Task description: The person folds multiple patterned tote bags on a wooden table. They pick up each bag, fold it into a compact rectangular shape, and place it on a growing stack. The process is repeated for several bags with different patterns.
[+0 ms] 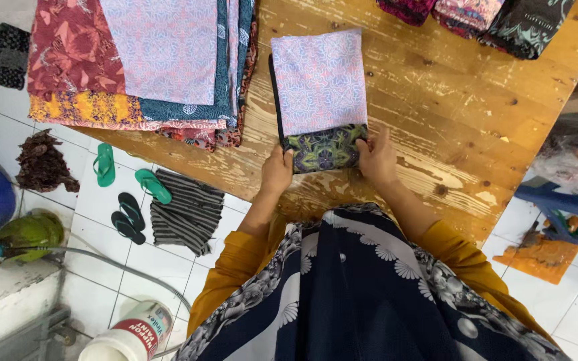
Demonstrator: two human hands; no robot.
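The folded cloth [320, 100] lies at twelve o'clock from both hands; the left hand [277, 170] and right hand [377, 157] pinch its near dark edge on the wooden table [449, 113].

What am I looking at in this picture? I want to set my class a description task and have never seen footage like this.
There is one picture, taken by a camera worn on a person's head, looking straight down. No machine is involved, only two bare hands. The left hand and right hand each grip an end of a small folded patterned cloth, lilac on top with a dark green edge, lying on a worn wooden table. A stack of printed fabrics lies at the far left, more folded cloths at the far right. Sandals sit on the tiled floor.
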